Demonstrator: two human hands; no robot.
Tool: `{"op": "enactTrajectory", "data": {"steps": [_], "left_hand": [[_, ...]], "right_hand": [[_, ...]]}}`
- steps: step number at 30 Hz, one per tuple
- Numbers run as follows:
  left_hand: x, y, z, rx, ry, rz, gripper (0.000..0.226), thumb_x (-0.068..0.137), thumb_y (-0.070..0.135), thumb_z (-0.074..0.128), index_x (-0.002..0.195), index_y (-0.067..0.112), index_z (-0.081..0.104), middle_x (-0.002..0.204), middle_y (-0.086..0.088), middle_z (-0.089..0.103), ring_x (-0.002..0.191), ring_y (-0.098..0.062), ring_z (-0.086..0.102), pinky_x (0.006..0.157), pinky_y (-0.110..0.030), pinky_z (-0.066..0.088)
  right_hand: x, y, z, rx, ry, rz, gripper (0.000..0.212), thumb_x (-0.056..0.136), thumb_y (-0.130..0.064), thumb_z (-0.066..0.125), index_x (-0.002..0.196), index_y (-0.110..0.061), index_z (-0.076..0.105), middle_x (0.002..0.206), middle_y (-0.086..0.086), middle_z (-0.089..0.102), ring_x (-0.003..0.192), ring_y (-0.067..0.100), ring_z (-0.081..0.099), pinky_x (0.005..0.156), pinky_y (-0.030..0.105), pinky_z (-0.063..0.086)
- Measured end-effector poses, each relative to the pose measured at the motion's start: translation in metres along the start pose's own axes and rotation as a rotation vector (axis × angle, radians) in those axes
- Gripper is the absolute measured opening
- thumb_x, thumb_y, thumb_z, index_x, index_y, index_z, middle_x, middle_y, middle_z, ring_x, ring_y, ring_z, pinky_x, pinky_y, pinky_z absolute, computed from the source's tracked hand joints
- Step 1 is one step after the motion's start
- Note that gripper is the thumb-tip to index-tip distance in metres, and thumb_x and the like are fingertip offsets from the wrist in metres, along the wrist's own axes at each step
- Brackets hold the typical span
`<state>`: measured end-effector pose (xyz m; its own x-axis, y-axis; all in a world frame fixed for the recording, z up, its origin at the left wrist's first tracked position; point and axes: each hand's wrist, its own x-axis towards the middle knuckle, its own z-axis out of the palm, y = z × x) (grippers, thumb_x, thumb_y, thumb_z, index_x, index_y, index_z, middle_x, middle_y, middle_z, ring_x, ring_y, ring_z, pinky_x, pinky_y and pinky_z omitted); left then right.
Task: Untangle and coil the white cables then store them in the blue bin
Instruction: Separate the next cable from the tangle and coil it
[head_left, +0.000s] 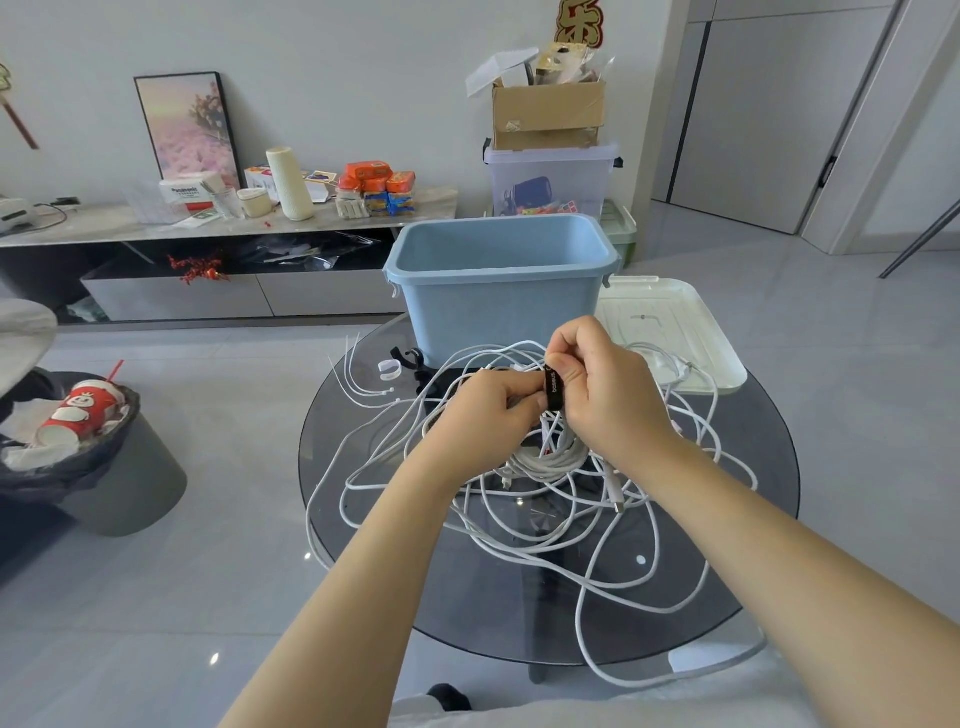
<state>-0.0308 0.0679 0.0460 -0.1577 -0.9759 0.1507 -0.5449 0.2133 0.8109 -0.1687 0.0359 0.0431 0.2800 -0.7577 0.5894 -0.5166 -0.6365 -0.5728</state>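
A tangle of white cables (524, 525) sprawls over a round dark glass table (748, 561). Above its middle hangs a coiled white bundle (550, 452), gripped at its top by my left hand (488, 410). My right hand (602, 395) pinches a black strap (555, 387) that wraps the top of that bundle. The blue bin (498, 296) stands open at the table's far edge, just behind both hands; nothing shows inside it.
The bin's white lid (675, 332) lies at the table's far right. White zip ties (358, 382), a small white clip (388, 368) and black straps (410, 358) sit at the far left. A lined trash can (78, 447) stands on the floor to the left.
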Motion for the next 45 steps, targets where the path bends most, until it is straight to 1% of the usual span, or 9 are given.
{"op": "enactTrajectory", "data": {"steps": [3,7,11,16,20,27,32,38,45], "left_hand": [[-0.001,0.002,0.0,-0.004,-0.018,0.012,0.032,0.092,0.012,0.05,0.074,0.036,0.063,0.066,-0.008,0.045,0.063,-0.017,0.038,0.062,-0.028,0.033],[-0.001,0.002,0.004,-0.043,-0.024,0.017,0.016,0.09,0.018,0.056,0.091,0.022,0.072,0.066,-0.009,0.051,0.062,-0.015,0.04,0.062,-0.03,0.036],[0.001,-0.001,0.009,0.047,0.077,0.025,0.018,0.086,0.023,0.066,0.1,0.032,0.072,0.086,-0.003,0.072,0.079,-0.028,0.062,0.077,-0.036,0.049],[0.003,0.001,0.011,0.09,0.164,0.047,0.027,0.084,0.018,0.069,0.111,0.022,0.066,0.091,0.013,0.068,0.085,-0.006,0.061,0.076,-0.012,0.042],[0.001,0.003,0.009,-0.008,0.187,0.066,0.045,0.082,0.013,0.071,0.115,0.026,0.044,0.086,0.01,0.068,0.074,-0.002,0.059,0.07,-0.01,0.042],[-0.004,0.0,0.008,0.023,0.21,0.159,0.045,0.08,0.002,0.067,0.118,0.024,0.055,0.089,0.018,0.066,0.085,0.005,0.059,0.078,-0.006,0.041],[-0.003,-0.001,0.009,0.022,0.249,0.222,0.037,0.078,-0.003,0.067,0.106,0.021,0.064,0.092,0.018,0.066,0.091,0.004,0.061,0.082,-0.005,0.042],[-0.003,0.001,0.009,0.035,0.232,0.208,0.038,0.079,0.001,0.067,0.106,0.026,0.062,0.09,0.013,0.067,0.089,0.001,0.06,0.079,-0.005,0.042],[0.0,-0.004,0.006,0.045,0.234,0.136,0.039,0.081,0.008,0.068,0.112,0.027,0.055,0.087,0.014,0.069,0.08,-0.002,0.06,0.073,-0.008,0.042]], "right_hand": [[0.002,0.003,0.001,0.028,0.039,0.064,0.01,0.095,-0.009,0.048,0.089,-0.017,0.048,0.066,-0.015,0.049,0.06,0.009,0.049,0.054,0.016,0.036],[0.004,0.007,0.001,0.092,0.074,0.19,0.011,0.094,-0.008,0.051,0.087,-0.016,0.049,0.071,-0.008,0.055,0.064,0.002,0.05,0.058,0.008,0.036],[0.007,0.009,0.002,0.141,0.066,0.293,0.009,0.093,-0.011,0.052,0.086,-0.016,0.053,0.072,-0.01,0.055,0.068,0.011,0.053,0.063,0.019,0.035],[0.011,0.011,-0.001,0.158,0.05,0.4,0.009,0.094,-0.014,0.052,0.086,-0.018,0.054,0.072,-0.012,0.054,0.068,0.004,0.051,0.06,0.019,0.035],[0.014,0.012,-0.005,0.204,-0.005,0.472,0.008,0.092,-0.016,0.056,0.086,-0.015,0.06,0.073,-0.012,0.056,0.066,0.0,0.05,0.059,0.016,0.037],[0.016,0.017,-0.016,0.558,-0.207,0.652,0.009,0.087,-0.014,0.065,0.079,-0.014,0.067,0.067,0.001,0.063,0.059,0.013,0.054,0.053,0.023,0.039],[0.018,0.021,-0.018,0.614,-0.209,0.646,0.008,0.088,-0.014,0.063,0.083,-0.01,0.068,0.069,0.001,0.064,0.061,0.013,0.055,0.048,0.019,0.04],[0.017,0.016,-0.021,0.423,-0.16,0.556,0.015,0.094,-0.016,0.055,0.081,-0.017,0.062,0.072,0.001,0.061,0.064,0.011,0.058,0.051,0.022,0.047],[0.015,0.011,-0.019,0.255,-0.109,0.439,0.019,0.097,-0.02,0.048,0.08,-0.023,0.054,0.098,0.007,0.069,0.07,0.027,0.069,0.068,0.048,0.058]]}}
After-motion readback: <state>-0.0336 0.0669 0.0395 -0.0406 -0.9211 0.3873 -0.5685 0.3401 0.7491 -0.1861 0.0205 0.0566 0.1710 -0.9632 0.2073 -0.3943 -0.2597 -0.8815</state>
